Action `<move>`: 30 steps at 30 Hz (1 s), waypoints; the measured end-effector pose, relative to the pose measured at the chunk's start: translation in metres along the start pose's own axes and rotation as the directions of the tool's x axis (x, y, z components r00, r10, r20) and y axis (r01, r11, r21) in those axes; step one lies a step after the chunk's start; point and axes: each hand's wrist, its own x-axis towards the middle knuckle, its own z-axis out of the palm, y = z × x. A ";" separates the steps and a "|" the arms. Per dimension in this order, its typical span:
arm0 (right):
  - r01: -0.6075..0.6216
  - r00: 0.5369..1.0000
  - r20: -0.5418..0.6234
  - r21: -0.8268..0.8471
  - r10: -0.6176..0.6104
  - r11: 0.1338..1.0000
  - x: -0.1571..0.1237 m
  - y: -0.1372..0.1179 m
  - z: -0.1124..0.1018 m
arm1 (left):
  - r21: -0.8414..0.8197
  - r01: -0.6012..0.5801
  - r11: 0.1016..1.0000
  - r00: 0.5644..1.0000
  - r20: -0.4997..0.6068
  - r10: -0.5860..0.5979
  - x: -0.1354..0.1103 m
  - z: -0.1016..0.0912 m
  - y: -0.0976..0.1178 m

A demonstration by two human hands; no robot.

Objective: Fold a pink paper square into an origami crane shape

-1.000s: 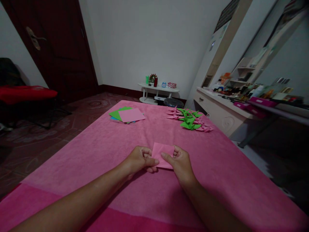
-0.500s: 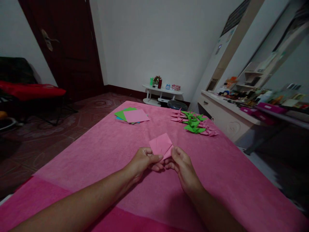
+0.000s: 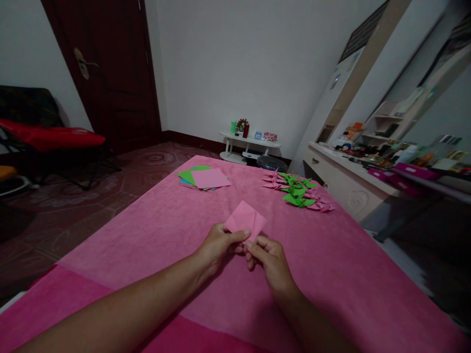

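A small folded square of pink origami paper is held up between my hands, one corner pointing away from me. My left hand grips its left and lower part, with the thumb lying across the front. At the bottom corner, my right hand pinches the paper between thumb and index finger. Some fingers of both hands are hidden beneath it. Diagonal fold lines run over the front face.
Loose pink, green and blue sheets lie at the far left of the pink-covered table. Several folded pink and green paper cranes cluster at the far right. Beyond stands a low white shelf table; a cluttered dresser is at right.
My right hand has moved from the paper's right edge down to its bottom corner. The folded paper has turned slightly in my left hand. The view has shifted a little.
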 end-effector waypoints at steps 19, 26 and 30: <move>-0.138 0.986 -0.065 0.211 0.155 0.968 -0.009 0.002 0.006 | 0.125 -0.065 0.990 0.996 -0.050 0.072 0.004 -0.007 0.007; -0.085 0.990 -0.092 0.241 0.109 0.967 -0.008 0.004 0.005 | 0.192 -0.080 0.978 0.996 0.059 0.070 -0.003 0.001 0.002; -0.113 0.990 -0.069 0.148 0.125 0.983 -0.008 0.004 0.008 | 0.180 -0.036 0.983 0.999 0.013 0.035 -0.005 0.004 0.002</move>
